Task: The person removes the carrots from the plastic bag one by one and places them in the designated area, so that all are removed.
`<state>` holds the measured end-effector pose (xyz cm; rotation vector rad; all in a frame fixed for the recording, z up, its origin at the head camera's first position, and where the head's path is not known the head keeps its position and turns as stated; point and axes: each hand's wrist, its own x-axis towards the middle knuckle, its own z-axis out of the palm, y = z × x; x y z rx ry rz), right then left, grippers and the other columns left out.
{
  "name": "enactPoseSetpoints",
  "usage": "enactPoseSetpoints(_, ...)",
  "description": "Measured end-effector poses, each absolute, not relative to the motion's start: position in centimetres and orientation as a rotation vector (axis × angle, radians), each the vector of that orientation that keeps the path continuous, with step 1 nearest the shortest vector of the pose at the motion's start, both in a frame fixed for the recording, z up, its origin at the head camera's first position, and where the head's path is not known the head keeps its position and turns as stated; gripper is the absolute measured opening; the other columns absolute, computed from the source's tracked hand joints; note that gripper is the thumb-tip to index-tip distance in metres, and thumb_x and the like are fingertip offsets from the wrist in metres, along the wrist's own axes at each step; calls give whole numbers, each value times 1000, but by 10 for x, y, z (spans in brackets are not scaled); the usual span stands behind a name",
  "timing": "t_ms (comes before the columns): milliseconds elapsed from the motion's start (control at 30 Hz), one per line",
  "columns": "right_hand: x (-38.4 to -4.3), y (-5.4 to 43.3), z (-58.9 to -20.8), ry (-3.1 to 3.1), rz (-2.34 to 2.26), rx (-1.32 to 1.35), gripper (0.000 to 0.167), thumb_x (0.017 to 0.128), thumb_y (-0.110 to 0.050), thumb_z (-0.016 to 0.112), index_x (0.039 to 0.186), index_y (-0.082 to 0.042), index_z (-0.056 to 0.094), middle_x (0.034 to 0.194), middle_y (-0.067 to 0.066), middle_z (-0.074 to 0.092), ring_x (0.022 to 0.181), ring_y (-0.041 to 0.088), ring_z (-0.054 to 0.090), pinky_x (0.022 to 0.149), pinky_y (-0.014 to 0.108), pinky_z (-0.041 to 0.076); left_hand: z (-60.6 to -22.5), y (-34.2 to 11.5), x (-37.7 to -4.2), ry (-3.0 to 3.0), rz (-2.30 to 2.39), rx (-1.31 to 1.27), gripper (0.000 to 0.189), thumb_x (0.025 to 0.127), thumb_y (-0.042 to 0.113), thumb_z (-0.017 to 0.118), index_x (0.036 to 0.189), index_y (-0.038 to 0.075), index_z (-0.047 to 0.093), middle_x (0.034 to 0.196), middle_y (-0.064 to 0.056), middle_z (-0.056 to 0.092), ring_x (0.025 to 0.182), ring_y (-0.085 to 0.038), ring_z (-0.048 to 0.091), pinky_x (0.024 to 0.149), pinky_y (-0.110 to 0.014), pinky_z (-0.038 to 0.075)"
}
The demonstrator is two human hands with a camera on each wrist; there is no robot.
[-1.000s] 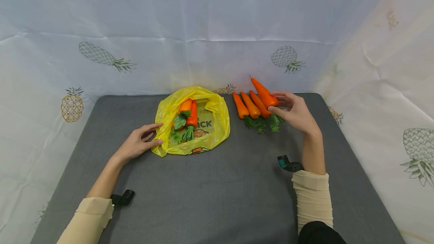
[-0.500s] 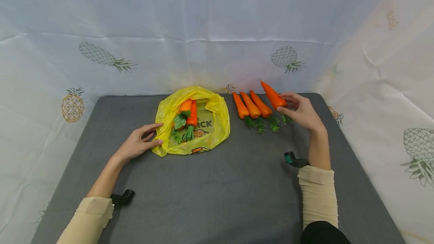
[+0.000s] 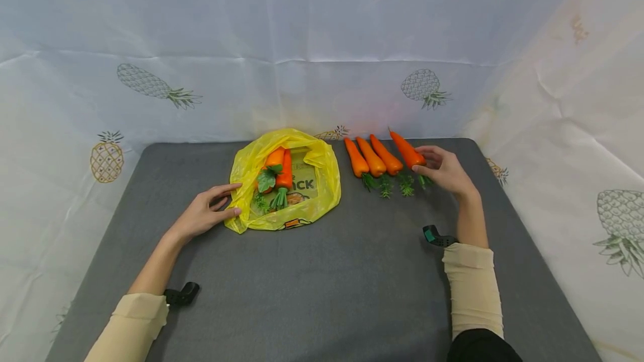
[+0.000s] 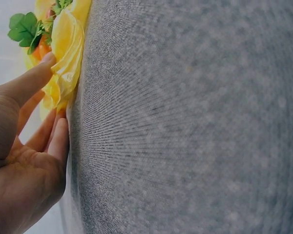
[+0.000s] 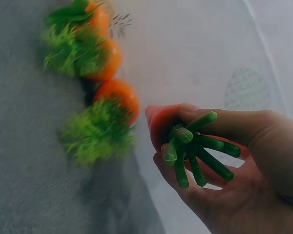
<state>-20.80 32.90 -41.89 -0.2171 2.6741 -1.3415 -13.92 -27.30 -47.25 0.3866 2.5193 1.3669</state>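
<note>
A carrot (image 3: 406,148) with short green stems is pinched between the thumb and fingers of my right hand (image 3: 445,171), at the right end of a row of three other carrots (image 3: 371,156). In the right wrist view its cut green stems (image 5: 183,136) point at the camera. My left hand (image 3: 211,206) touches the left side of a yellow plastic bag (image 3: 329,177) with thumb and fingers spread apart. Inside the bag's mouth lie orange carrots (image 3: 284,169) with green tops; how many is unclear. The left wrist view shows the thumb and fingertips (image 4: 49,57) against the bag.
All this lies near the back edge of a dark grey table (image 3: 312,284). A white cloth (image 3: 342,88) printed with pineapples hangs behind it and at the sides. Feathery green tops (image 3: 385,186) of the carrot row point toward the front.
My right hand has moved the carrot rightward, away from the row's third carrot, and then lowered it toward the table beside that carrot. The left hand and bag have stayed put.
</note>
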Motion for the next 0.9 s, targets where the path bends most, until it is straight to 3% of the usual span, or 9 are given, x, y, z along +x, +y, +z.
enactPoseSetpoints(267, -217, 335, -438, 2668, -1340, -197, 57, 107, -20, 71, 158, -3, 51, 159, 28, 55, 129, 38, 66, 84, 4, 56, -473, -272, -138, 2517, 1371, 379, 69, 104, 22, 76, 165, 10, 47, 168, -25, 44, 159, -46, 40, 129, -50, 39)
enactPoseSetpoints(567, -221, 338, -449, 2645, -1356, -202, 59, 107, -14, 71, 160, -1, 48, 159, 31, 53, 139, 51, 60, 83, -1, 52, -472, -271, -138, 2508, 1385, 367, 69, 104, 21, 76, 165, 10, 47, 169, -25, 43, 160, -46, 38, 130, -49, 38)
enactPoseSetpoints(900, -224, 340, -459, 2614, -1376, -175, 61, 105, -10, 73, 160, 2, 47, 161, 33, 50, 142, 53, 58, 83, -2, 51, -471, -270, -138, 2517, 1369, 371, 69, 104, 21, 76, 165, 9, 46, 169, -25, 42, 159, -47, 39, 129, -49, 38)
